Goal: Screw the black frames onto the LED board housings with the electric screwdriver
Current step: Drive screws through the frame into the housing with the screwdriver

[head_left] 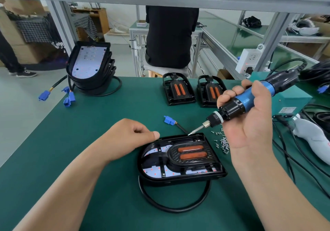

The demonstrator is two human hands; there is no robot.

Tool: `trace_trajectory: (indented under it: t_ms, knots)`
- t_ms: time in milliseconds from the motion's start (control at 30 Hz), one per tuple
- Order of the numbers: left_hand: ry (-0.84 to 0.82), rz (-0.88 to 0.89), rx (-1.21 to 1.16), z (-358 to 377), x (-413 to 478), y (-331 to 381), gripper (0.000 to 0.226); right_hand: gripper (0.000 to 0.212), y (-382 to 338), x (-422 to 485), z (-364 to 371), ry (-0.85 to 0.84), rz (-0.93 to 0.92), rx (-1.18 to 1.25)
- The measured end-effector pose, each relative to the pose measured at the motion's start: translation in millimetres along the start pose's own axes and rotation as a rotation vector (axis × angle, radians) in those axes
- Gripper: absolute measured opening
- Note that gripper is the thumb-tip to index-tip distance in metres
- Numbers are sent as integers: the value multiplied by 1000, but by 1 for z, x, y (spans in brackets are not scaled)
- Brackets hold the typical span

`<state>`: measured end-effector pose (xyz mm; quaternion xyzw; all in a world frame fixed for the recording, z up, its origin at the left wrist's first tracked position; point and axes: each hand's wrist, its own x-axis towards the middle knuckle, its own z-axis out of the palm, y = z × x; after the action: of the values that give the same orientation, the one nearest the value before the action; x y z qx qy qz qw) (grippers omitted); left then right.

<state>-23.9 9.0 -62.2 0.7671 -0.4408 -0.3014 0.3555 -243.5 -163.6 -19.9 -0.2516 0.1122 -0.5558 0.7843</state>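
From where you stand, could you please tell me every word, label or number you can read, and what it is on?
No text here is legible.
Label on the teal box: print too blurred to read.
Markings on the white box on the far table: too small to read.

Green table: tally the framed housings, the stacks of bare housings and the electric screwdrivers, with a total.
Framed housings: 3
Stack of bare housings: 1
Electric screwdriver: 1
Total: 5
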Motion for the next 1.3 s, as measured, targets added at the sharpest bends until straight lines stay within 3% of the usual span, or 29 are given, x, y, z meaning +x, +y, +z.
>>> trace_trajectory:
  t_ms: [267, 500, 1300]
  knots:
    - [-18, 89, 102, 4, -1, 0, 18, 15, -10, 11, -9, -80, -2, -65]
    - [154, 100, 41, -3, 7, -9, 17, 17, -14, 6, -5, -203, -4, -159]
    - [194, 164, 49, -1, 17, -23, 18, 16, -7, -2, -2, -377, -12, -330]
